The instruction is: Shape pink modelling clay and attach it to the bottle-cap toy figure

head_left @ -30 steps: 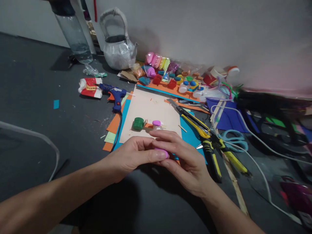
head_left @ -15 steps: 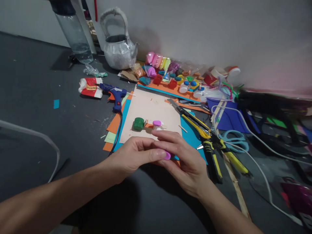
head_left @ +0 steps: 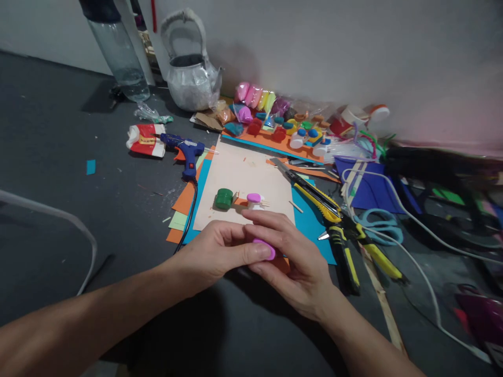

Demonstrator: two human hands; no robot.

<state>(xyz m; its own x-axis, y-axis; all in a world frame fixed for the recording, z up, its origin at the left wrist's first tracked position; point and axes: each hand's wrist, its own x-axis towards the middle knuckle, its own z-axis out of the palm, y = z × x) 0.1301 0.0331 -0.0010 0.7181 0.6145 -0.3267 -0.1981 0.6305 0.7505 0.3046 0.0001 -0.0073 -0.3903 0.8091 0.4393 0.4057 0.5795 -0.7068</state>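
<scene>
Between my two hands is a small piece of pink-purple modelling clay (head_left: 270, 251), partly covered by fingers. My left hand (head_left: 223, 248) presses its thumb on the clay's top. My right hand (head_left: 296, 254) curls round the clay from the other side, its fingers overlapping the left fingertips. Just beyond the hands, a green cap (head_left: 223, 199) lies on a pale paper sheet (head_left: 251, 175). Beside it sits a white piece topped with pink-purple clay (head_left: 254, 199), with thin sticks poking out to the right.
A blue glue gun (head_left: 188, 154) lies left of the paper. Right of it are a yellow utility knife (head_left: 314, 196), pliers (head_left: 343, 256) and light-blue scissors (head_left: 379, 226). Behind stand clay models (head_left: 279, 133), a kettle (head_left: 192, 84) and a bottle (head_left: 120, 57). A white cable (head_left: 416, 277) crosses the right side.
My left thumb has shifted slightly on the clay, and more of the pink-purple piece shows between the hands. The things on the table stay where they were.
</scene>
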